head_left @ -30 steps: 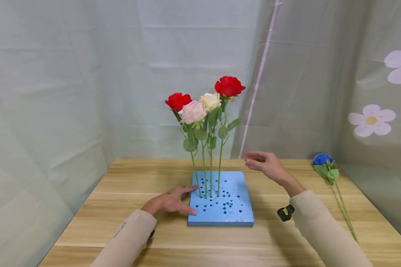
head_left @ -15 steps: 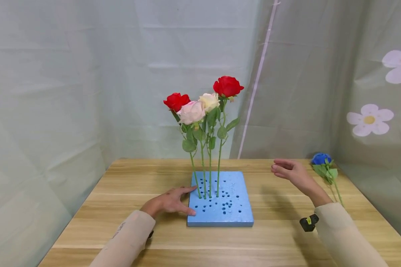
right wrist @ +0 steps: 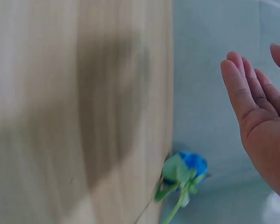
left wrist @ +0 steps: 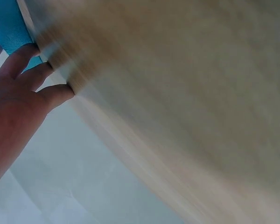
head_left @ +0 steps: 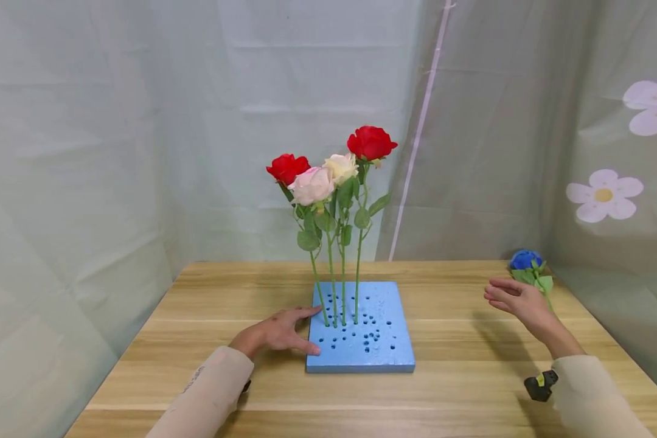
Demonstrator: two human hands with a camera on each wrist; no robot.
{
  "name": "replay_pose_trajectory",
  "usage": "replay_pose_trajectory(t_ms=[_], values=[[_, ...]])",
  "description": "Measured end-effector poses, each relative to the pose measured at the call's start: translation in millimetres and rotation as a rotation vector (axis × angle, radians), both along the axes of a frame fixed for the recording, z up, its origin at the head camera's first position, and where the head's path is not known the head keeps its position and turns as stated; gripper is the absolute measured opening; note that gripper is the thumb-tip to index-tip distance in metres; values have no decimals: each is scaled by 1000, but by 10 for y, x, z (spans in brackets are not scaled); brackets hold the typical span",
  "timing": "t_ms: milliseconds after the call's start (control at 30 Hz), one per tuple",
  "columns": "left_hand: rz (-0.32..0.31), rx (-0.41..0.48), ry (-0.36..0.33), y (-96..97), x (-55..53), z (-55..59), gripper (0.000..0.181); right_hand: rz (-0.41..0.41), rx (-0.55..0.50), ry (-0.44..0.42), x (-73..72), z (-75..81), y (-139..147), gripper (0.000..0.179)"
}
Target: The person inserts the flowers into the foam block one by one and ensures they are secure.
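Note:
A light blue board (head_left: 383, 359) full of small holes lies on the table. Two red roses (head_left: 372, 143), a pale pink rose (head_left: 312, 185) and a cream rose (head_left: 341, 168) stand in it by their green stems. My left hand (head_left: 276, 331) rests against the board's left side, thumb and fingers spread; in the left wrist view the fingertips meet the blue board (left wrist: 9, 25). Above the table on the right, my right hand (head_left: 522, 304) holds nothing, its fingers loosely extended. Beyond it lies a blue rose (head_left: 525, 260), its lower stem hidden behind that hand and arm.
The wooden table (head_left: 241, 286) ends at a pale curtain (head_left: 224, 152) along the back. More curtain, with printed white flowers (head_left: 604, 194), hangs at the right. A small black device (head_left: 540, 385) is strapped at my right wrist.
My right hand has moved away from the board, to the right and slightly nearer, toward the blue rose. My left hand stays on the board, and the standing roses keep their places.

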State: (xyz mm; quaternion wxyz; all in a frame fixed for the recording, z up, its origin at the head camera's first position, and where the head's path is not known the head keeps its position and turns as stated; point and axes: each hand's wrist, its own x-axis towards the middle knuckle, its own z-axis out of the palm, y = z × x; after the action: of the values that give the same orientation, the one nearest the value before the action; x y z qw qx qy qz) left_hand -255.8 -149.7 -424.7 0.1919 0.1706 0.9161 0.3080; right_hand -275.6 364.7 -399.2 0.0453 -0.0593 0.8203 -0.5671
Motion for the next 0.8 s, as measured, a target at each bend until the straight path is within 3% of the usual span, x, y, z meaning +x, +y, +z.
replay_pose_trajectory(t_ms=[267,333,500,667,800], values=[[-7,-3,5,-22,11,-24,98,-75,-44,-10,22,-175,393,66],[-14,-2,7,-21,7,-21,97,-100,-2,5,37,-202,475,63],[-35,13,23,-19,-3,-20,97,-181,75,-2,101,-191,637,66],[-42,7,28,-10,-11,-19,98,-287,-32,-44,134,-160,801,61],[-42,1,24,-4,-13,-16,98,-316,65,-73,164,-141,914,63]])
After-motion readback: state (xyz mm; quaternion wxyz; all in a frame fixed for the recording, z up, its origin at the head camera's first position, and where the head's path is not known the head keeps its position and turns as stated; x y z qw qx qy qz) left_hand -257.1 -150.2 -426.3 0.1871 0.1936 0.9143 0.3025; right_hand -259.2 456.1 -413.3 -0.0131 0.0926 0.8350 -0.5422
